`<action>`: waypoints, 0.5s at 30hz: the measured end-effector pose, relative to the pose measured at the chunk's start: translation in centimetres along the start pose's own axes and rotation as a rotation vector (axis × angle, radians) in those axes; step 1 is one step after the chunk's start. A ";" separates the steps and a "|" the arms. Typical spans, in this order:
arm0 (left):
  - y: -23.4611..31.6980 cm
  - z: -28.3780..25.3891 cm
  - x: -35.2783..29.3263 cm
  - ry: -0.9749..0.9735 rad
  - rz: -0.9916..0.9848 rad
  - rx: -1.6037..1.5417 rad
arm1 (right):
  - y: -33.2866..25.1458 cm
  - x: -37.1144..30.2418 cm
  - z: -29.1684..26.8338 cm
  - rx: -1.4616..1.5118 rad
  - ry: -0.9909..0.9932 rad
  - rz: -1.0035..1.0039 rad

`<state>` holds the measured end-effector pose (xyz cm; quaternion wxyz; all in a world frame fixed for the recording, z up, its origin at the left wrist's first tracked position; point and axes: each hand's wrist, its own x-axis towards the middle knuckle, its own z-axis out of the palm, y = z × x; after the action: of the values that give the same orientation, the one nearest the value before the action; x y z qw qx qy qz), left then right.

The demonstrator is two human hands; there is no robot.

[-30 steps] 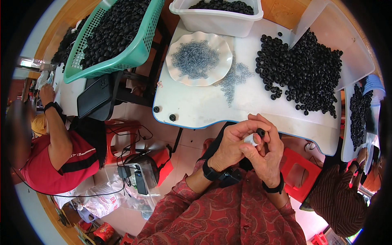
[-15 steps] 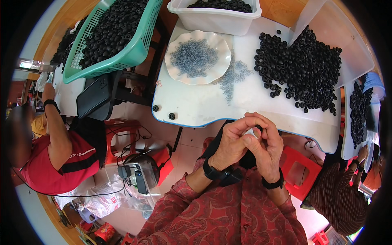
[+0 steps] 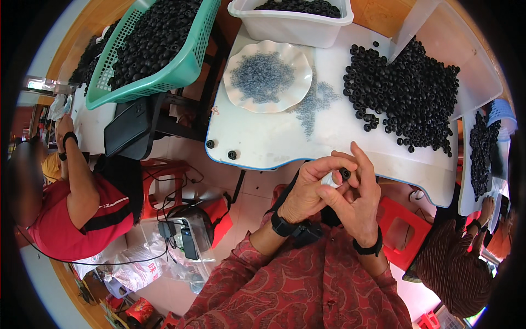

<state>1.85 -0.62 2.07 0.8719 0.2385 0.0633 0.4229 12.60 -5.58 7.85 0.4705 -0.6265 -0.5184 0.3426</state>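
Note:
A small black round piece with a hole (image 3: 344,173) sits between my hands, just past the near edge of the white table (image 3: 257,140). My left hand (image 3: 307,191) pinches it, the forefinger bent over its top. Against it is a white sleeve-like covering (image 3: 329,180), apparently on my left thumb; its exact kind is unclear. My right hand (image 3: 357,200) is close alongside, forefinger raised and fingers apart, thumb touching near the white covering. Like pieces form a large heap (image 3: 405,93) at the right. Two black pieces (image 3: 232,155) stand by the table's left front edge.
A scalloped white plate (image 3: 233,98) holds small translucent grey bits, with more spilled beside it. Behind are a white tub (image 3: 296,30) and a green basket (image 3: 183,71) of black pieces. A clear bin (image 3: 476,71) lies tipped at right. Co-workers sit on both sides.
My right forefinger has lifted and straightened, and the right fingers have spread away from the piece. The black piece now shows more plainly. At the left, the co-worker's hands have shifted slightly.

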 end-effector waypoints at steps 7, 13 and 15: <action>-0.4 -1.0 0.1 -0.066 0.022 -0.118 | 0.3 -0.6 -0.6 -0.067 0.040 -0.262; -0.2 -1.0 -0.2 -0.064 0.012 -0.126 | 0.4 -0.8 -0.3 0.006 0.118 -0.316; -0.3 -1.2 -0.2 -0.064 -0.006 -0.131 | 0.4 -0.8 -0.2 -0.011 0.132 -0.320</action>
<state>1.51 -0.52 0.82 0.8884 0.1944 0.0082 0.4159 12.75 -6.45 7.50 0.5486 -0.5597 -0.5815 0.2183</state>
